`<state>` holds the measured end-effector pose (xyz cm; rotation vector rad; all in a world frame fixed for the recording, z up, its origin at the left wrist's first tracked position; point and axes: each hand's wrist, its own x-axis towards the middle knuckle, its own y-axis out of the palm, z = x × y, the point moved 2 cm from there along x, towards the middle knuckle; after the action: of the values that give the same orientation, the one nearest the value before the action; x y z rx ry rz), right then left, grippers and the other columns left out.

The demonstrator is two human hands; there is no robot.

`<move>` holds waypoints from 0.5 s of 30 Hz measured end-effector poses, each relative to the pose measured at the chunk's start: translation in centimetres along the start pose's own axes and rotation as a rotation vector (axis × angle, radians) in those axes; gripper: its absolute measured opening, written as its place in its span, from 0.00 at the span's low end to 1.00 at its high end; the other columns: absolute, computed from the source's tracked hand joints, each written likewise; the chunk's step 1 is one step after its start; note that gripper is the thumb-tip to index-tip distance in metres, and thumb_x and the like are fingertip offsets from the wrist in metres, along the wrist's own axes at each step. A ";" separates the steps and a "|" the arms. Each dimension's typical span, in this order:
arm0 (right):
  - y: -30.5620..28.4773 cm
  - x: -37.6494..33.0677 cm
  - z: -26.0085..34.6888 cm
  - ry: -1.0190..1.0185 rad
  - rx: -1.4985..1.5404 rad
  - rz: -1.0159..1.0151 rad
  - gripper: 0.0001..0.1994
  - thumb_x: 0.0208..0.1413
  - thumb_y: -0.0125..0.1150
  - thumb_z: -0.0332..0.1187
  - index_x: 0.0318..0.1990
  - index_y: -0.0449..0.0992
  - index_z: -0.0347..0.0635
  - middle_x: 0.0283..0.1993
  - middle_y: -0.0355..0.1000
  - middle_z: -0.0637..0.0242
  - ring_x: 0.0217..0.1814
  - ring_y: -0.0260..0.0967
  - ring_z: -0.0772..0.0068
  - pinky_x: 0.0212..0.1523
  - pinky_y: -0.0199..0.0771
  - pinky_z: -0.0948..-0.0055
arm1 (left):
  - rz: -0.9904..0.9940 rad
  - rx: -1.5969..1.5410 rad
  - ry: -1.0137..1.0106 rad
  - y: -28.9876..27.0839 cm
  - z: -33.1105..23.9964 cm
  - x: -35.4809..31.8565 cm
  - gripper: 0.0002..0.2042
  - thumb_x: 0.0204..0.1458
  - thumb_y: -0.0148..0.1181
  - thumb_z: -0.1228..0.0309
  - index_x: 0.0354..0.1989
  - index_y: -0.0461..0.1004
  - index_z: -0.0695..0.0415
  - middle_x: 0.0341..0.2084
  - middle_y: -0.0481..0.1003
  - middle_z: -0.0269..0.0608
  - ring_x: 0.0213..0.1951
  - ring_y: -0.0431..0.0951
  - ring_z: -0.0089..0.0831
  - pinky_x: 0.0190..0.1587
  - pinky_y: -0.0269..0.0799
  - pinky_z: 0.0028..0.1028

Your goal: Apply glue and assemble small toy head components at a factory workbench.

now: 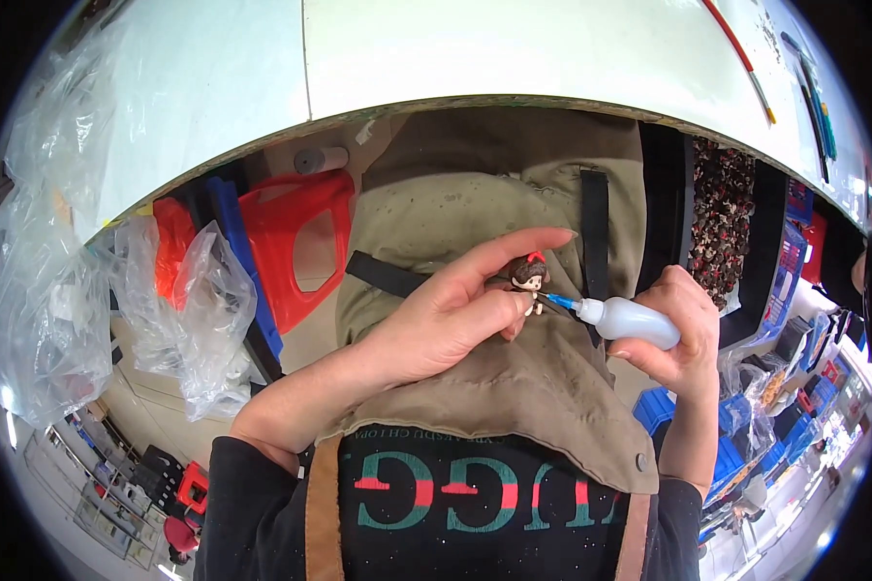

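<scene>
Above my lap, my left hand (455, 315) pinches a small doll figurine (527, 278) with brown hair, a red bow and a pale face. Its thumb covers part of the figurine's body. My right hand (686, 324) is wrapped round a white squeeze bottle (635, 323), tilted on its side. From the bottle's cap runs a blue needle tip (560, 302), pointing left at the figurine's body. The tip's end is at or very close to the figurine; whether it touches, I cannot tell.
A white table (475, 48) lies ahead, with a red-handled brush (741, 58) and pens on its right. A black tray (722, 218) of many small brown pieces stands right of my lap. At left are a red plastic stool (295, 242) and clear plastic bags (203, 320).
</scene>
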<state>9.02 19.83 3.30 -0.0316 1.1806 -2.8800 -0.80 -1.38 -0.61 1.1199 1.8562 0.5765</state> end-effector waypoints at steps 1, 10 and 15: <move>0.0 0.0 0.1 0.004 -0.005 0.003 0.22 0.28 0.74 0.48 0.25 0.74 0.41 0.21 0.66 0.68 0.22 0.62 0.64 0.25 0.61 0.69 | 0.002 -0.002 0.000 0.0 0.0 0.0 0.26 0.57 0.47 0.74 0.65 0.51 0.58 0.41 0.61 0.30 0.34 0.61 0.18 0.39 0.61 0.19; -0.4 0.2 0.8 0.027 -0.052 0.007 0.22 0.28 0.73 0.49 0.24 0.72 0.41 0.20 0.64 0.67 0.22 0.61 0.63 0.25 0.61 0.68 | 0.019 -0.005 0.013 -0.1 0.2 0.1 0.26 0.57 0.46 0.74 0.65 0.51 0.57 0.41 0.62 0.31 0.35 0.62 0.18 0.39 0.61 0.19; -0.7 0.5 1.4 0.012 -0.116 0.004 0.22 0.27 0.73 0.49 0.24 0.72 0.41 0.20 0.63 0.67 0.22 0.60 0.63 0.25 0.60 0.69 | 0.005 -0.014 0.003 0.0 0.1 0.0 0.26 0.56 0.46 0.75 0.65 0.52 0.56 0.42 0.63 0.31 0.35 0.62 0.18 0.40 0.61 0.19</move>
<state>8.60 19.30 4.80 -0.0147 1.3463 -2.8087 -0.71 -1.38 -0.70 1.1154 1.8497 0.5930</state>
